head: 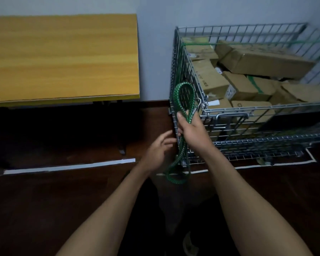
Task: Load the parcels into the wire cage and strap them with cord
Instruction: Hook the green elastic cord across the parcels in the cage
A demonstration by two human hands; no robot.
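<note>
1. A yellow wooden table (63,58) stands well left of the grip.
2. The wire cage (266,106) stands just right of it, with cardboard parcels (262,60) piled inside.
3. The green cord (190,113) loops above the fist and hangs below it.
4. The right hand (190,129) curls round the cord.
5. The left hand (158,150), fingers loosely spread, hovers lower, beside the hanging strand.
6. A metal hook (199,102) sits just above the grip.

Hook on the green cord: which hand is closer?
Right. The right hand grips the green cord just below the hook; the left hand is open, lower and further left.
</note>
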